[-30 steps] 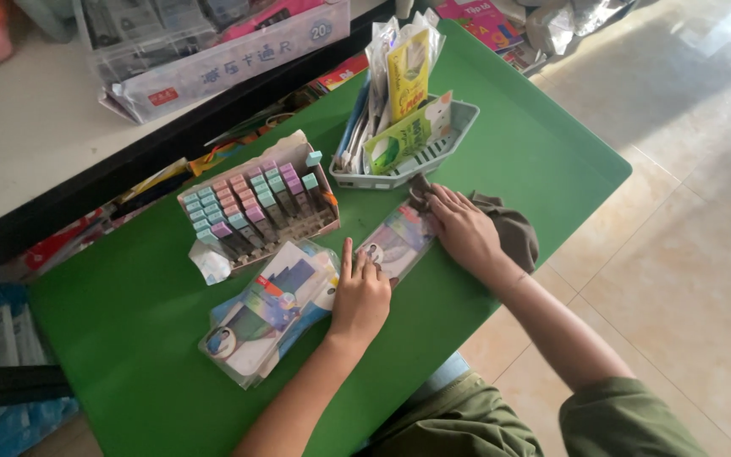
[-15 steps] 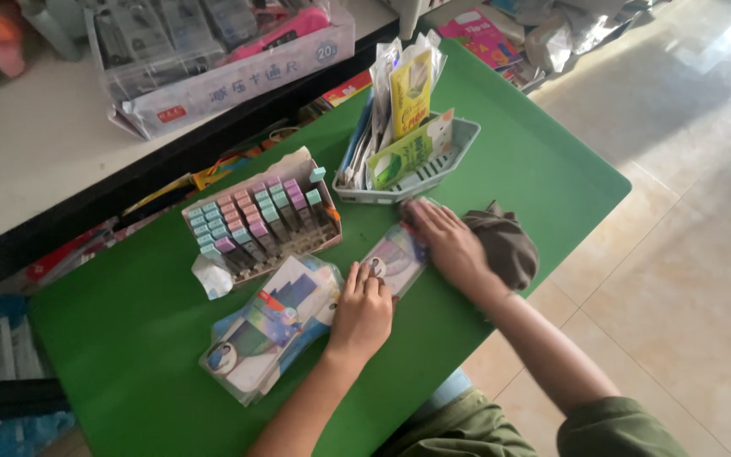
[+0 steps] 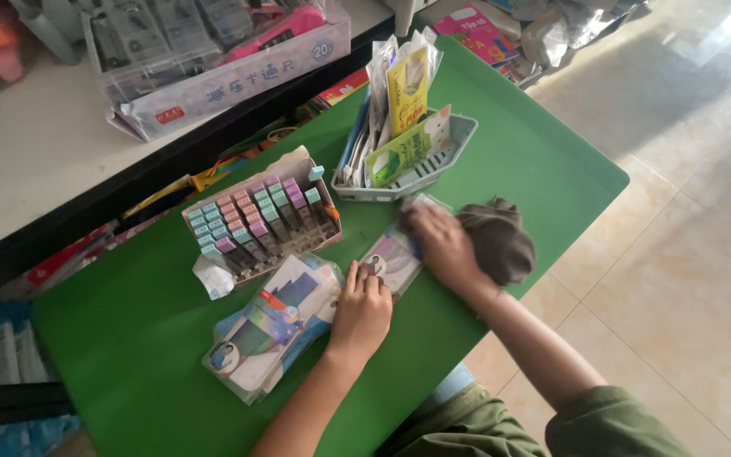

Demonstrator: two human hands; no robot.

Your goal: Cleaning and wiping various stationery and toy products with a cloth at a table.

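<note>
A flat clear-wrapped packet (image 3: 392,254) lies on the green table (image 3: 129,338). My left hand (image 3: 361,309) presses its near end with the fingers together. My right hand (image 3: 443,245) rests flat on its far end, fingers spread. A crumpled dark grey cloth (image 3: 499,241) lies right beside my right hand. To the left of my left hand sits a pile of similar clear packets (image 3: 268,326) with blue and white cards inside.
A cardboard box of pastel-capped small items (image 3: 260,224) stands behind the pile. A grey basket (image 3: 450,144) holds upright packets. A white shelf (image 3: 27,169) carries a clear box of goods. Tiled floor lies to the right.
My right hand has shifted slightly along the packet's far end; the cloth now sits closer to it. My left hand stays on the near end.
</note>
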